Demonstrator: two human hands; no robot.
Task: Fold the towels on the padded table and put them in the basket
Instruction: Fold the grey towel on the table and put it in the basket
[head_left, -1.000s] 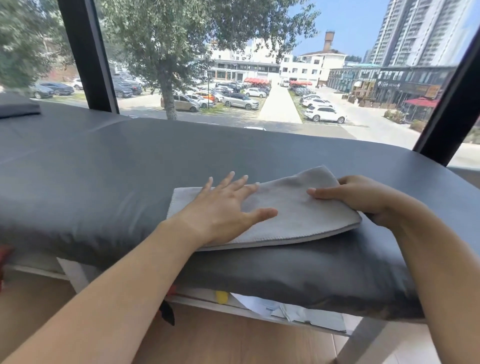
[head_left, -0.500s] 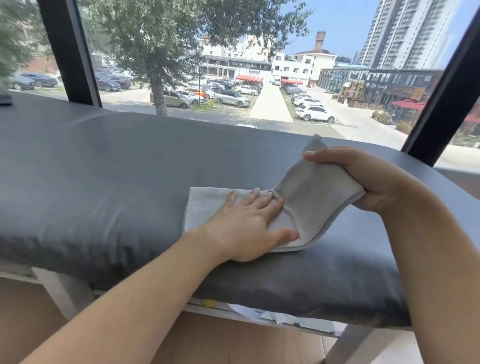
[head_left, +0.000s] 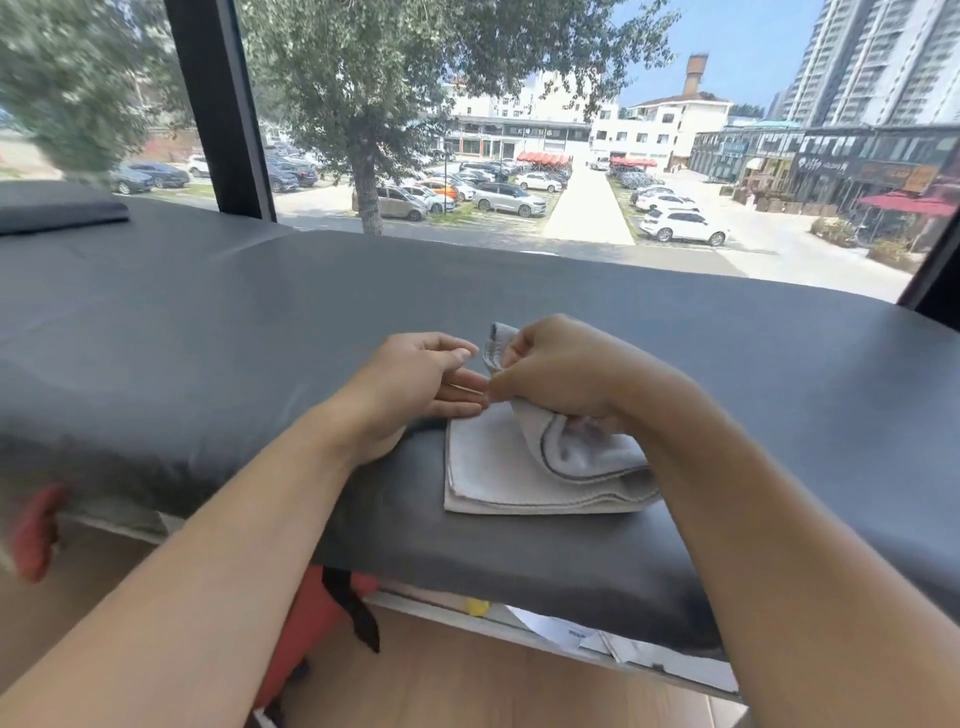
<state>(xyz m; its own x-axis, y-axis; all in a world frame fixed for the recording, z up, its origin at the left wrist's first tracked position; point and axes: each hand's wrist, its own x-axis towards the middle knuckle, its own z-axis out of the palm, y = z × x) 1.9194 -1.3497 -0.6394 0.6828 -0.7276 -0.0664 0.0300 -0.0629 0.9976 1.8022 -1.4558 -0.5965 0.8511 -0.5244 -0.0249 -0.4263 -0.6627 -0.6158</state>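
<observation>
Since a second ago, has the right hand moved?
Yes. The right hand has carried the towel's right end leftward across the table, from the towel's right edge over to its left side, meeting the left hand.

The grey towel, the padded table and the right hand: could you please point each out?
grey towel (head_left: 498, 467), head view, flat lower layer.
padded table (head_left: 208, 312), head view, bare top surface.
right hand (head_left: 566, 369), head view, back of hand gripping the towel's raised edge.

You can't see the towel (head_left: 498, 467) top under the right hand (head_left: 566, 374); the left hand (head_left: 415, 379) fingertips are blurred. Red thing (head_left: 36, 525) at the left edge: blurred, unidentifiable. Papers (head_left: 623, 644) under the table (head_left: 208, 322): unreadable.
</observation>
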